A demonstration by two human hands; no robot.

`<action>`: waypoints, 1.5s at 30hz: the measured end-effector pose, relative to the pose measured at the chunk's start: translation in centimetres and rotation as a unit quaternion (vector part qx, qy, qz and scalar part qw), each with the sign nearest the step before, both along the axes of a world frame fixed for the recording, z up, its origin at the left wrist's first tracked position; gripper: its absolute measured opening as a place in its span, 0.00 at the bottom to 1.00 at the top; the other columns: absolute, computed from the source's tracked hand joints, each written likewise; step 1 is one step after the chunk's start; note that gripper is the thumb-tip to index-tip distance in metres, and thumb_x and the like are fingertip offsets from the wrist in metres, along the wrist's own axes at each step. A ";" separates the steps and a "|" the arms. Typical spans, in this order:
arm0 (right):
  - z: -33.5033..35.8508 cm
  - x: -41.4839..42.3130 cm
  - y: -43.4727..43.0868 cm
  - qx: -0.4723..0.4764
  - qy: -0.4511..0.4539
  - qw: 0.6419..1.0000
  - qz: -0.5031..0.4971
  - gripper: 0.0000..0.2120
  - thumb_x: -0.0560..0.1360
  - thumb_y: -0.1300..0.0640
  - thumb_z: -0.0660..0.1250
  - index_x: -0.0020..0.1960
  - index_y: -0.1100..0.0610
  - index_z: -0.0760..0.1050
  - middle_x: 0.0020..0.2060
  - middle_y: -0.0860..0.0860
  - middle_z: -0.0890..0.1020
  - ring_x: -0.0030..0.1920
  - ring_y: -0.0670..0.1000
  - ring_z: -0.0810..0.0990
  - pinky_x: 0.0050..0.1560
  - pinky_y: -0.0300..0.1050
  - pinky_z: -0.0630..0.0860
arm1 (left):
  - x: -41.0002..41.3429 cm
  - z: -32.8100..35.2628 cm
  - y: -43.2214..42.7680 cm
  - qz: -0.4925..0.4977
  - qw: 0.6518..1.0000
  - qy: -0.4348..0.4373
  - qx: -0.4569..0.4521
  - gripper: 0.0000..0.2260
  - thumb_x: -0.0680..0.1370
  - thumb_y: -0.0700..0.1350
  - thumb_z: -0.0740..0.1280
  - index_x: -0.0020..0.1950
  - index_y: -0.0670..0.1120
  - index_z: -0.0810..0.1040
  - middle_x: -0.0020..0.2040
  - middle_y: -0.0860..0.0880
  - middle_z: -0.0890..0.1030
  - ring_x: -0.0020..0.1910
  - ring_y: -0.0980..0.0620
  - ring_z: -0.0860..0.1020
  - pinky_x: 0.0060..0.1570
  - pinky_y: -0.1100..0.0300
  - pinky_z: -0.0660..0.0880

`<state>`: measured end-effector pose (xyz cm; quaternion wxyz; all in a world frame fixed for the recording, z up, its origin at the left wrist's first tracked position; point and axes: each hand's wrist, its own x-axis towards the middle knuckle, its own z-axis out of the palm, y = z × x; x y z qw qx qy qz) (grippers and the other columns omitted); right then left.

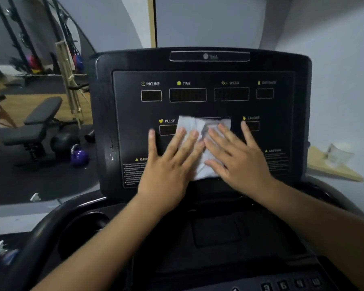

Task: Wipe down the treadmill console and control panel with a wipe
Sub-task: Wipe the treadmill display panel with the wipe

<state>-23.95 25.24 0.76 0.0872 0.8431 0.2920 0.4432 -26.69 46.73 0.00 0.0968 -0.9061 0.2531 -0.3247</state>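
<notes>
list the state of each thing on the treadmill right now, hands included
wipe: spread flat on the console, pinned under both hands
left hand: open, fingers splayed, pressing the wipe
right hand: open, flat on the wipe
console: upright
display windows: dark
cup holder: appears empty

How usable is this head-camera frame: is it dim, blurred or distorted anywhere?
Head view: dim, bluish indoor light; the console labels INCLINE, TIME and PULSE read clearly, those at right are smeared. The left hand, right hand and wipe look slightly motion-blurred. Wide-angle bending curves the console edges and the wall line. No strong glare.
</notes>
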 end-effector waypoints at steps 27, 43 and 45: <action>-0.2 0.6 -12.2 -0.025 0.068 0.996 0.042 0.28 0.76 0.38 0.64 0.71 0.52 0.71 0.73 0.52 0.68 0.74 0.52 0.63 0.68 0.76 0.51 | -0.8 1.0 -10.9 0.030 0.996 0.069 0.037 0.31 0.77 0.57 0.59 0.79 0.51 0.56 0.79 0.48 0.56 0.78 0.44 0.52 0.67 0.24 0.46; -0.7 1.1 -17.6 0.099 0.049 0.994 0.007 0.25 0.77 0.42 0.64 0.69 0.54 0.73 0.71 0.55 0.70 0.74 0.55 0.64 0.68 0.73 0.55 | 1.5 2.0 -18.5 0.014 0.999 0.013 -0.032 0.28 0.79 0.54 0.64 0.77 0.51 0.61 0.78 0.46 0.60 0.77 0.44 0.57 0.69 0.27 0.48; -3.2 -0.8 -18.2 0.089 0.050 0.995 0.005 0.25 0.76 0.42 0.67 0.68 0.55 0.75 0.71 0.56 0.70 0.73 0.56 0.65 0.67 0.73 0.58 | -0.4 -0.2 -19.1 0.008 0.999 0.041 -0.019 0.28 0.79 0.53 0.65 0.77 0.51 0.61 0.78 0.46 0.60 0.78 0.44 0.57 0.70 0.29 0.48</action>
